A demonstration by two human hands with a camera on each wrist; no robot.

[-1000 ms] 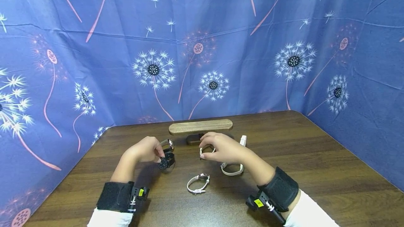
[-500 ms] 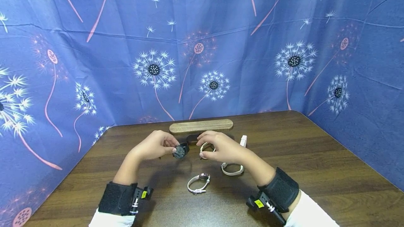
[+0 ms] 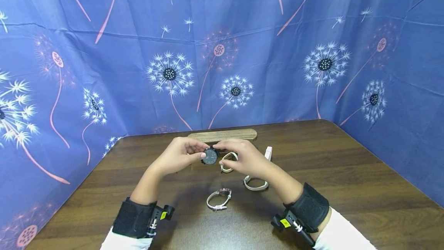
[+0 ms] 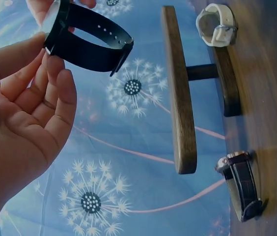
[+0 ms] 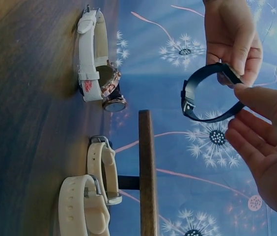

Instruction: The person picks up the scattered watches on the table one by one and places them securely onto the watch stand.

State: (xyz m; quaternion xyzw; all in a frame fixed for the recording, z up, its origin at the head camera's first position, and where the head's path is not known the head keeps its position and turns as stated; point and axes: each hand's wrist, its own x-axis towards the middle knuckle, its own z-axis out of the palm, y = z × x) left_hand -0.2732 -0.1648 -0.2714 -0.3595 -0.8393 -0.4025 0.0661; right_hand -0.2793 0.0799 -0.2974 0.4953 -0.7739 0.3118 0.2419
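Observation:
A black watch (image 3: pixel 210 156) hangs in the air above the table. My left hand (image 3: pixel 178 155) pinches its case between thumb and fingers, the dark dial turned toward me. In the left wrist view its closed black strap (image 4: pixel 85 55) forms a loop away from the palm. My right hand (image 3: pixel 244 157) is right beside the watch, thumb and forefinger spread apart. Its fingertips are at the watch's edge in the right wrist view, where the buckled strap (image 5: pixel 193 91) shows. A white-strapped watch (image 3: pixel 227 168) sits on the table just below my right fingers.
Behind the hands stands a wooden bar (image 3: pixel 225 135) on a short post, a watch stand. Two more white watches lie nearer me: a small one (image 3: pixel 219 206) in front and another (image 3: pixel 256 187) under my right wrist. A dark leather-strapped watch (image 4: pixel 244 182) is behind my left hand.
My left hand has lifted the black watch off the table and carried it right, up to my right hand. The right hand has barely moved.

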